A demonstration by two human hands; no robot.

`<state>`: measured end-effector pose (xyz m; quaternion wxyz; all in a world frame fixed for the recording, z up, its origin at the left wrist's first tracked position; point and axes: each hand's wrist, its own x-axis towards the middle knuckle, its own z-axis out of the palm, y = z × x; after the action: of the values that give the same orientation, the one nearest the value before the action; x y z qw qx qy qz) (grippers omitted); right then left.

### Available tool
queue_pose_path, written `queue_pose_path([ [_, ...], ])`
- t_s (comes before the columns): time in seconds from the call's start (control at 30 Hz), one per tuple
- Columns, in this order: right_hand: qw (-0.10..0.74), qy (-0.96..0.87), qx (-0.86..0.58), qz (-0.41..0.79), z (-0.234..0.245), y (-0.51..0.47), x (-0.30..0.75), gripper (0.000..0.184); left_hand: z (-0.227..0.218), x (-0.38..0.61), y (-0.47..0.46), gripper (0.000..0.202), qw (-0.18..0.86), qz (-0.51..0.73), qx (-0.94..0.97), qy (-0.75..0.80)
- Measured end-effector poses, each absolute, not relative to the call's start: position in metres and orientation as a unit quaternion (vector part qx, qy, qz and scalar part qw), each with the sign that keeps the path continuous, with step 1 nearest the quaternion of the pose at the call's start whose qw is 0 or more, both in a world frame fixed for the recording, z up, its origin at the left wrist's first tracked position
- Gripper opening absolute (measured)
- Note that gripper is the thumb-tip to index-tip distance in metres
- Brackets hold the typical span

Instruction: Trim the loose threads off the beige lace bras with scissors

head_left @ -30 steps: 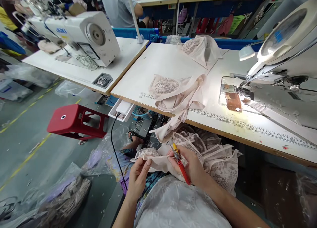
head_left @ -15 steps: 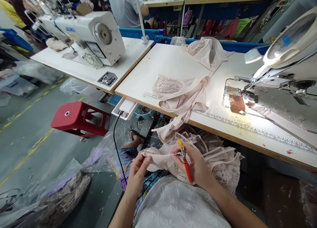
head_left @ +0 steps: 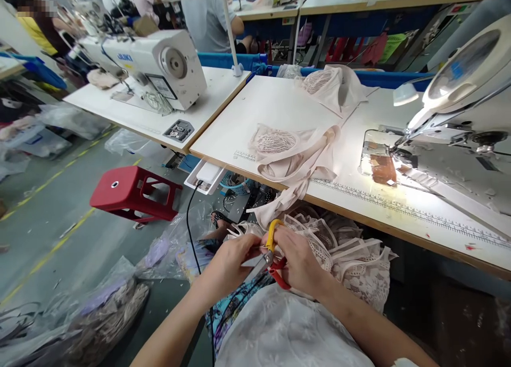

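Scissors point(head_left: 268, 259) with one yellow and one red handle are in my right hand point(head_left: 301, 260), their blades pointing down and left toward my left hand. My left hand point(head_left: 229, 263) is closed in a pinch on a pale pink bra point(head_left: 248, 230); most of the bra is hidden behind my fingers. Both hands are close together above my lap, their fingertips nearly meeting at the scissors. Just beyond them, a heap of pale lace bras point(head_left: 355, 260) hangs below the table edge. Another bra point(head_left: 279, 143) lies on the white table point(head_left: 259, 98), its straps trailing over the front edge.
To the right stands a lit sewing machine point(head_left: 459, 149) with a magnifier point(head_left: 459, 64). A second sewing machine point(head_left: 159, 64) is at the left. A red stool point(head_left: 123, 189) and plastic bags of fabric point(head_left: 107, 319) are on the floor. A cable point(head_left: 189, 223) hangs down left of my hands.
My left hand has moved right, up against the right hand. The scissors have turned from lying idle in my right palm to pointing their blades left. The held bra is now mostly covered.
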<state>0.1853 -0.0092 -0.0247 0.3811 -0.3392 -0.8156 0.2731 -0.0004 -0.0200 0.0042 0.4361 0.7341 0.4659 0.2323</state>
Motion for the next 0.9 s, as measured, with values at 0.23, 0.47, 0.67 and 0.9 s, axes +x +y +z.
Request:
queue_pose_path([
  [0.23,0.375,-0.715,-0.403,0.430,-0.029,-0.007,0.198,0.015,-0.001,-0.008,-0.011,0.020,0.554,0.254,0.629,0.482],
  [0.47,0.390,-0.724,-0.367,0.435,-0.032,-0.005,0.199,0.031,-0.002,-0.012,-0.012,0.028,0.591,0.289,0.581,0.479],
  [0.67,0.378,-0.777,-0.350,0.363,-0.033,0.007,0.201,0.021,0.002,-0.012,-0.008,0.030,0.577,0.297,0.586,0.484],
  [0.9,0.319,-0.752,-0.403,0.413,-0.024,0.020,0.202,0.015,0.000,-0.017,-0.001,0.028,0.573,0.368,0.568,0.462],
])
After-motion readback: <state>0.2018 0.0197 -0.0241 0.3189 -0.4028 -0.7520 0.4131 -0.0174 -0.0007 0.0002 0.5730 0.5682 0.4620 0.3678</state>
